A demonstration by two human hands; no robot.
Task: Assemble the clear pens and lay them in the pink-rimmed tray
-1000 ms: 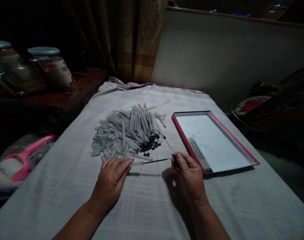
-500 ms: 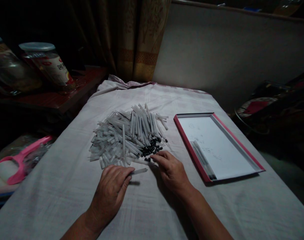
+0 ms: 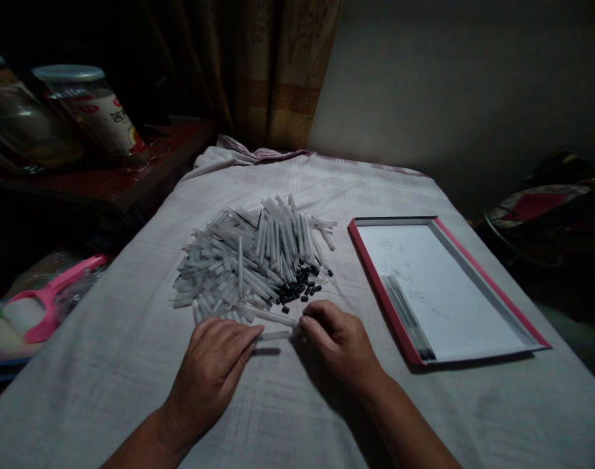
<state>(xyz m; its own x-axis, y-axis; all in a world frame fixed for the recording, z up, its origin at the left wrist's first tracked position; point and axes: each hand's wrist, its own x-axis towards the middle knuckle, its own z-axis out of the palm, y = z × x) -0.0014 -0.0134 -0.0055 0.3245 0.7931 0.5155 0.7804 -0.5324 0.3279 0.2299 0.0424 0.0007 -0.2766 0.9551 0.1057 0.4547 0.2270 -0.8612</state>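
Note:
My left hand is closed around a translucent plastic tube, whose free end points right, just above the cloth. Thumb and fingertips of my right hand are pinched together near that end; what they hold, if anything, is too small to make out. Another tube lies behind, its right end close to my right fingertips. Beyond both hands spreads a heap of translucent tubes, with small black caps gathered at its right front edge. A single black cap lies nearer to my right hand.
Right of the heap lies a shallow red-edged box lid, with several black-ended tubes along its left side. A pale cloth covers the table. At left are a pink-handled object and a lidded jar on a dark red surface.
My right hand has drawn back slightly from the black caps, its fingertips now closer together. One of two caps near it no longer shows there. My left hand keeps the tube. The view has shifted slightly.

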